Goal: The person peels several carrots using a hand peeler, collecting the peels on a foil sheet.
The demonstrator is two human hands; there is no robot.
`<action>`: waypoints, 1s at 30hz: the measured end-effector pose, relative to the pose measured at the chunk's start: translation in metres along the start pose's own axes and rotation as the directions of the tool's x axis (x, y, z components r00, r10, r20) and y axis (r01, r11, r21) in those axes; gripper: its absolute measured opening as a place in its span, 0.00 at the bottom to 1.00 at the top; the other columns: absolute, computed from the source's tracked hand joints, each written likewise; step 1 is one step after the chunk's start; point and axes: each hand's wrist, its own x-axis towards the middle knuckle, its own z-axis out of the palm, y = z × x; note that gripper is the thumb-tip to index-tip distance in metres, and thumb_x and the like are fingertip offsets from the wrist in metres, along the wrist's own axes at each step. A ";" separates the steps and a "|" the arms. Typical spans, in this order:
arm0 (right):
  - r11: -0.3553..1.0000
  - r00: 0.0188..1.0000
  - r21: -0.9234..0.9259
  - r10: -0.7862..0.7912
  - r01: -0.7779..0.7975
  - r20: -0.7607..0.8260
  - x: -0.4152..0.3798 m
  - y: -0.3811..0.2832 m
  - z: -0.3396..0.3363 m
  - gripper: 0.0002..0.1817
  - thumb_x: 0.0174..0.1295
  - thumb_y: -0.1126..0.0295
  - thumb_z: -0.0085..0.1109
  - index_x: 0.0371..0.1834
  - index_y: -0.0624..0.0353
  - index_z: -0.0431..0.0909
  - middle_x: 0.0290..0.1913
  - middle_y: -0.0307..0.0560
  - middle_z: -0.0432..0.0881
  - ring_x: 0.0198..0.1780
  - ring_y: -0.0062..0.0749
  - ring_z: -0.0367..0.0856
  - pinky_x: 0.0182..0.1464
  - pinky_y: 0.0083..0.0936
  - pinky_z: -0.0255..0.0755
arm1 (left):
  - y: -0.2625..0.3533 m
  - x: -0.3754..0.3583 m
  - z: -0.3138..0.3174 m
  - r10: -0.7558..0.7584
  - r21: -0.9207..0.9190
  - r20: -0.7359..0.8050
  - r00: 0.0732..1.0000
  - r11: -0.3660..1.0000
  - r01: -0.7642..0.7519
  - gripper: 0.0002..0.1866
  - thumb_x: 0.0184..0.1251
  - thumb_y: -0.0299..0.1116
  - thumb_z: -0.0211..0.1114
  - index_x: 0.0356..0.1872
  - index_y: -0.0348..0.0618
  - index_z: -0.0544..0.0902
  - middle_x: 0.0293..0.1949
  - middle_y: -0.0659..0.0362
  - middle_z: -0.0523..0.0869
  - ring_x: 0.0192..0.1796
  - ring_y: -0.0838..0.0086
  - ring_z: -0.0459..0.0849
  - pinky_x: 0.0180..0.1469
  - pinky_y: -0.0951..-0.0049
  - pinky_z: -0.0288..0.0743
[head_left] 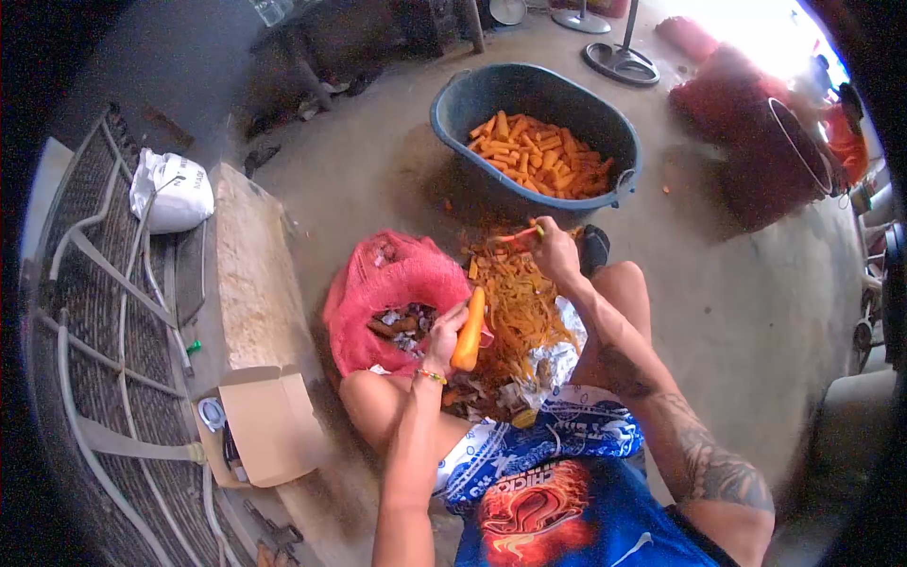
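Note:
A peeled orange carrot (470, 329) is in my left hand (444, 338), whose fingers are wrapped around it above the lap. My right hand (557, 251) grips a small peeler (520, 234) and is held apart from the carrot, farther forward. Below and between the hands lies a heap of orange peelings (518, 307), mixed with crumpled foil-like scraps (553, 364). To the left of the heap, a red mesh sack (350, 312) gapes open with brownish roots and scraps of paper (406, 326) inside.
Ahead stands a dark blue tub (529, 194) holding many peeled carrots (539, 156). On the left are a metal-framed bench (104, 312), a white bag (172, 194) and an open cardboard box (274, 425). A dark red barrel-like container (756, 156) and a stand base (621, 64) are at the far right.

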 end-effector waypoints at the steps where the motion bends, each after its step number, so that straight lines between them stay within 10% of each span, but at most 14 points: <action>1: 0.994 0.999 0.105 0.030 -0.027 -0.030 0.002 -0.013 -0.005 0.24 0.64 0.61 0.70 0.56 0.64 0.76 0.47 0.58 0.88 0.51 0.52 0.88 0.49 0.43 0.81 | 0.002 -0.001 -0.002 -0.024 -0.081 0.009 1.000 0.996 0.025 0.22 0.82 0.42 0.49 0.66 0.38 0.76 0.40 0.53 0.87 0.38 0.66 0.89 0.42 0.65 0.86; 4: 0.865 0.848 -0.105 -0.447 0.491 0.283 -0.052 -0.044 0.014 0.22 0.63 0.60 0.70 0.55 0.60 0.78 0.51 0.59 0.87 0.57 0.52 0.85 0.55 0.45 0.79 | -0.001 0.010 -0.013 0.038 -0.157 0.008 0.999 0.987 -0.037 0.21 0.83 0.41 0.48 0.65 0.39 0.76 0.42 0.53 0.87 0.39 0.66 0.88 0.43 0.66 0.85; 6: 0.935 0.791 -0.120 -0.208 0.333 0.576 -0.081 -0.079 0.009 0.21 0.60 0.63 0.71 0.55 0.56 0.80 0.54 0.58 0.86 0.60 0.53 0.83 0.59 0.45 0.76 | -0.005 0.014 -0.010 0.090 -0.045 -0.095 0.991 0.994 -0.095 0.20 0.83 0.41 0.48 0.63 0.39 0.77 0.43 0.53 0.87 0.39 0.66 0.88 0.44 0.66 0.85; 8: 0.808 0.841 -0.236 -0.511 0.540 0.178 -0.051 -0.006 0.037 0.21 0.60 0.69 0.67 0.59 0.53 0.80 0.52 0.54 0.88 0.51 0.51 0.87 0.54 0.47 0.78 | -0.003 0.007 -0.003 0.010 -0.159 -0.040 0.999 0.987 -0.016 0.20 0.82 0.42 0.50 0.62 0.39 0.78 0.45 0.54 0.86 0.39 0.67 0.88 0.42 0.66 0.86; 9: 0.939 0.957 0.331 -0.181 0.099 0.226 -0.009 0.032 0.039 0.20 0.59 0.68 0.68 0.55 0.56 0.79 0.52 0.56 0.87 0.50 0.52 0.86 0.54 0.44 0.78 | 0.003 -0.001 -0.001 -0.007 -0.126 -0.009 1.000 0.992 0.006 0.20 0.82 0.41 0.50 0.62 0.40 0.77 0.45 0.54 0.86 0.39 0.67 0.88 0.42 0.67 0.86; 11: 0.789 0.938 0.565 0.039 -0.240 0.343 0.020 0.054 0.035 0.18 0.58 0.68 0.70 0.49 0.61 0.77 0.52 0.58 0.87 0.49 0.52 0.86 0.53 0.41 0.78 | 0.005 -0.001 0.001 0.000 -0.141 -0.016 1.000 0.990 -0.002 0.19 0.82 0.42 0.52 0.61 0.41 0.78 0.45 0.55 0.86 0.39 0.68 0.88 0.39 0.68 0.85; 14: 0.852 0.831 -0.113 -0.457 0.511 0.316 -0.038 -0.029 0.012 0.17 0.58 0.67 0.71 0.47 0.61 0.77 0.50 0.59 0.86 0.45 0.54 0.86 0.51 0.43 0.79 | -0.009 0.015 -0.030 0.037 -0.226 0.093 0.995 0.974 -0.015 0.19 0.81 0.42 0.52 0.61 0.41 0.78 0.45 0.55 0.86 0.39 0.68 0.88 0.40 0.67 0.85; 15: 0.865 0.789 -0.016 -0.451 0.502 0.418 -0.065 -0.051 0.015 0.17 0.59 0.67 0.71 0.48 0.59 0.77 0.48 0.60 0.86 0.44 0.54 0.85 0.50 0.43 0.79 | -0.005 0.015 -0.012 0.084 -0.136 -0.137 0.987 0.985 -0.102 0.19 0.81 0.42 0.52 0.61 0.40 0.78 0.45 0.55 0.86 0.40 0.69 0.88 0.42 0.68 0.85; 18: 0.849 0.828 -0.094 -0.474 0.520 0.300 -0.054 -0.026 0.025 0.17 0.59 0.67 0.71 0.49 0.57 0.78 0.45 0.61 0.85 0.43 0.55 0.85 0.48 0.43 0.79 | 0.006 0.003 0.009 0.074 -0.041 -0.080 0.994 0.996 -0.078 0.20 0.82 0.41 0.52 0.63 0.39 0.77 0.45 0.56 0.87 0.42 0.70 0.88 0.44 0.70 0.84; 19: 0.838 0.853 -0.179 -0.484 0.516 0.195 -0.043 -0.011 0.026 0.17 0.59 0.67 0.71 0.50 0.56 0.78 0.45 0.62 0.85 0.43 0.55 0.86 0.47 0.43 0.79 | -0.010 0.011 -0.026 -0.011 -0.028 0.175 0.985 0.999 0.016 0.23 0.80 0.40 0.53 0.66 0.35 0.76 0.52 0.51 0.87 0.49 0.63 0.89 0.55 0.63 0.83; 20: 0.994 0.971 -0.022 -0.097 0.104 0.217 -0.032 -0.033 0.002 0.17 0.62 0.71 0.67 0.53 0.57 0.76 0.44 0.60 0.86 0.42 0.50 0.87 0.45 0.38 0.80 | -0.012 0.002 -0.024 -0.039 -0.028 0.169 0.985 0.999 0.044 0.23 0.80 0.40 0.54 0.66 0.35 0.75 0.52 0.51 0.87 0.49 0.63 0.89 0.55 0.63 0.83; 22: 0.987 0.995 -0.124 -0.101 0.098 -0.020 -0.013 -0.045 -0.020 0.13 0.65 0.77 0.63 0.52 0.65 0.74 0.43 0.57 0.88 0.42 0.43 0.89 0.45 0.32 0.80 | 0.002 -0.003 -0.011 -0.066 -0.010 0.178 0.982 0.998 0.069 0.23 0.79 0.38 0.55 0.66 0.34 0.75 0.53 0.51 0.86 0.50 0.63 0.89 0.55 0.64 0.84; 26: 0.884 0.861 -0.142 -0.379 0.445 0.340 -0.019 -0.040 -0.014 0.15 0.64 0.71 0.68 0.52 0.64 0.79 0.44 0.56 0.89 0.45 0.46 0.89 0.48 0.36 0.80 | -0.005 0.004 -0.008 -0.039 0.171 0.044 0.998 0.985 0.031 0.23 0.80 0.37 0.55 0.69 0.37 0.74 0.51 0.52 0.87 0.49 0.68 0.88 0.54 0.71 0.83; 30: 0.958 0.993 -0.273 -0.105 0.089 -0.045 0.012 0.009 -0.011 0.14 0.63 0.67 0.70 0.46 0.62 0.81 0.39 0.55 0.90 0.40 0.44 0.91 0.39 0.39 0.81 | -0.006 -0.001 -0.008 -0.085 0.081 0.082 0.993 0.994 0.078 0.21 0.81 0.40 0.52 0.67 0.41 0.76 0.49 0.55 0.88 0.45 0.70 0.88 0.49 0.71 0.84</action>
